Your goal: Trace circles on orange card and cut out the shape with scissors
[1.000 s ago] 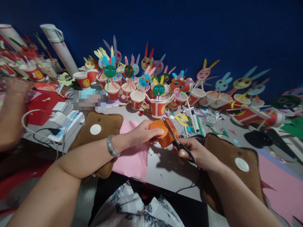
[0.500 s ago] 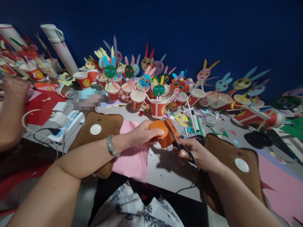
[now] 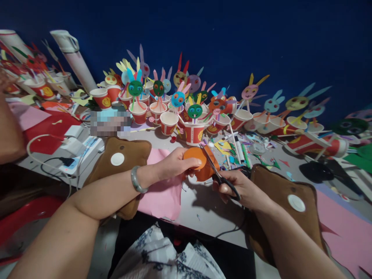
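Orange paper with a rounded edge is pinched between the thumb and fingers of my left hand, above the table's front part. My right hand is closed round the black handles of a pair of scissors. The blades lie along the right side of the rounded piece, with more orange paper below and to their right. Just behind my hands stands a red and white paper cup with a green paper rabbit face above it. Pink paper lies under my left wrist.
Several more cups with paper rabbits line the dark blue wall. Brown cushions lie on either side. Markers and paper scraps are at the right. A power strip, red paper and another person's arm are at the left.
The other person's arm at the left has drawn back toward the left edge, uncovering more red and pink paper. My hands, the orange paper and the scissors stay almost in place.
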The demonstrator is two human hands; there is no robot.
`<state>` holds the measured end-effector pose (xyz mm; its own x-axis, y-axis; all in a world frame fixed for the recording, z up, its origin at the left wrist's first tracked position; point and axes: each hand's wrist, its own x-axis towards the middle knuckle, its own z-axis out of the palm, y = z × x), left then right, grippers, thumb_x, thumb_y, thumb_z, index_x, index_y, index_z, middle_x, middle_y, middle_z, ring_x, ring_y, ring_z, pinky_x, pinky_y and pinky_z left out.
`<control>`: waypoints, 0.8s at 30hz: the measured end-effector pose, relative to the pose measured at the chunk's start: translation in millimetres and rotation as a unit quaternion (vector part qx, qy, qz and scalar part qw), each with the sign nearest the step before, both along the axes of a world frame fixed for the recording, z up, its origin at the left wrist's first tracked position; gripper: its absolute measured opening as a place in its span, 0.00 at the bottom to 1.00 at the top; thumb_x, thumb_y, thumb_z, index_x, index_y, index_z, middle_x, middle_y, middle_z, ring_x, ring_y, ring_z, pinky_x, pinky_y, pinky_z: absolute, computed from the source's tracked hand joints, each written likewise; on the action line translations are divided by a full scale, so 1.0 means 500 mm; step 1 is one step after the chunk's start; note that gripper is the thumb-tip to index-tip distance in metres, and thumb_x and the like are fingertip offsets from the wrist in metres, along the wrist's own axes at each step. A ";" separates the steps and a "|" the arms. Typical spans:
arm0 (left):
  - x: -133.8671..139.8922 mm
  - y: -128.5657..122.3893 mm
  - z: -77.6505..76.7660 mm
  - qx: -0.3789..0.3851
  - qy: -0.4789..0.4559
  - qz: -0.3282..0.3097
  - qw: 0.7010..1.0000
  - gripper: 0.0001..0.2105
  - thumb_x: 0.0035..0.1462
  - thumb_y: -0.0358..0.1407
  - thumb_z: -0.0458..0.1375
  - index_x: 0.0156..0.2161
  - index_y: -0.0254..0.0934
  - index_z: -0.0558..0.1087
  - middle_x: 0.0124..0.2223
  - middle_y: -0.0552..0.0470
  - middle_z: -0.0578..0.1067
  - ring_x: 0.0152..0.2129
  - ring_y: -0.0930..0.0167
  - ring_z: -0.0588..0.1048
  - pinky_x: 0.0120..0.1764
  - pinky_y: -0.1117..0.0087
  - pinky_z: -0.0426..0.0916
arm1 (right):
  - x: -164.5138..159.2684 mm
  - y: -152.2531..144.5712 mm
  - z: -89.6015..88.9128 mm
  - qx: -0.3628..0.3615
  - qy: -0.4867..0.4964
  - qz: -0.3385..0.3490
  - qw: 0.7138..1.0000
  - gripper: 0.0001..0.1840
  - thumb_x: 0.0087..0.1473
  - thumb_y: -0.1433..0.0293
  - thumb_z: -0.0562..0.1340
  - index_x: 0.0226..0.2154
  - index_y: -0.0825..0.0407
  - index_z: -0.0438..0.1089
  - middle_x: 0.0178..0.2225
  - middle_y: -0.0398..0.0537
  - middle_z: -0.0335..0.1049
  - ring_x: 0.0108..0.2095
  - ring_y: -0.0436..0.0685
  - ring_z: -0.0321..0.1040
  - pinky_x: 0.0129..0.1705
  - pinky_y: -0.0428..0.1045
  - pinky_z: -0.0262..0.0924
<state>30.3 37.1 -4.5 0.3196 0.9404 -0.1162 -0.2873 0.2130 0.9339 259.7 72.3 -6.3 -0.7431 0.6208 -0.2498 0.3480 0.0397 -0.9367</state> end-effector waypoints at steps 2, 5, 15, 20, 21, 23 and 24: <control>0.000 0.000 0.000 0.002 -0.004 0.000 1.000 0.10 0.52 0.36 0.60 0.24 0.34 0.66 0.23 0.58 0.66 0.18 0.80 0.65 0.23 0.76 0.60 | 0.000 0.000 0.001 0.003 0.003 0.002 1.000 0.34 0.46 0.37 0.66 0.22 0.53 0.67 0.16 0.43 0.66 0.18 0.49 0.59 0.22 0.46 0.50; -0.001 0.001 -0.001 0.012 -0.006 -0.002 1.000 0.10 0.53 0.36 0.59 0.24 0.34 0.66 0.23 0.58 0.66 0.19 0.80 0.65 0.23 0.75 0.60 | 0.000 -0.001 0.002 0.006 0.002 0.003 1.000 0.34 0.46 0.37 0.66 0.22 0.53 0.67 0.15 0.43 0.66 0.18 0.48 0.58 0.22 0.46 0.49; -0.003 0.003 0.001 0.031 0.037 -0.013 0.999 0.10 0.52 0.37 0.59 0.24 0.34 0.68 0.23 0.57 0.67 0.19 0.79 0.66 0.24 0.75 0.61 | 0.002 0.000 0.000 -0.033 -0.008 -0.019 0.999 0.34 0.40 0.38 0.70 0.23 0.53 0.68 0.17 0.42 0.65 0.18 0.48 0.59 0.20 0.45 0.50; -0.003 0.007 0.001 0.045 0.058 -0.025 0.997 0.09 0.50 0.36 0.58 0.23 0.34 0.67 0.21 0.58 0.67 0.17 0.79 0.65 0.22 0.75 0.60 | 0.005 0.003 -0.004 -0.047 -0.010 -0.020 0.999 0.34 0.37 0.39 0.71 0.23 0.54 0.69 0.18 0.42 0.65 0.18 0.48 0.60 0.20 0.45 0.50; -0.003 0.008 0.001 0.049 0.062 -0.027 0.997 0.09 0.50 0.36 0.58 0.23 0.35 0.67 0.20 0.58 0.67 0.17 0.79 0.64 0.22 0.75 0.59 | 0.006 0.003 -0.005 -0.048 -0.009 -0.019 0.999 0.34 0.37 0.39 0.72 0.23 0.54 0.68 0.18 0.42 0.65 0.18 0.48 0.60 0.20 0.45 0.49; -0.004 0.008 0.001 0.055 0.066 -0.028 0.996 0.09 0.50 0.36 0.58 0.23 0.35 0.67 0.20 0.59 0.66 0.17 0.79 0.64 0.21 0.76 0.59 | 0.007 0.004 -0.006 -0.046 -0.008 -0.019 0.999 0.34 0.37 0.39 0.71 0.23 0.54 0.69 0.18 0.42 0.65 0.19 0.48 0.60 0.20 0.45 0.49; -0.004 0.008 0.001 0.056 0.067 -0.028 0.996 0.09 0.50 0.36 0.58 0.23 0.35 0.67 0.20 0.58 0.67 0.17 0.79 0.64 0.21 0.76 0.59 | 0.007 0.004 -0.006 -0.046 -0.009 -0.018 0.999 0.34 0.38 0.40 0.71 0.23 0.54 0.69 0.18 0.42 0.65 0.19 0.48 0.60 0.20 0.45 0.49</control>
